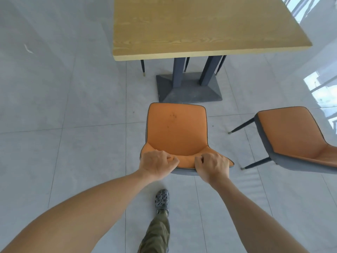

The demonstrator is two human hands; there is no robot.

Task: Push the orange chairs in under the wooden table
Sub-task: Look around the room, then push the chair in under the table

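An orange chair (176, 128) with a grey shell stands on the floor in front of me, its seat front just short of the table's base. My left hand (157, 164) and my right hand (212, 166) both grip the top of its backrest, fingers curled over the edge. The wooden table (200, 26) fills the upper middle, its near edge well ahead of the chair's seat. A second orange chair (295, 136) stands to the right, angled, away from the table.
The table's dark grey pedestal base (189, 88) sits right ahead of the held chair's seat. Thin dark chair legs (142, 67) show under the table's far side. My foot (162, 200) is on the grey tiled floor behind the chair. Bright window reflections lie at the right.
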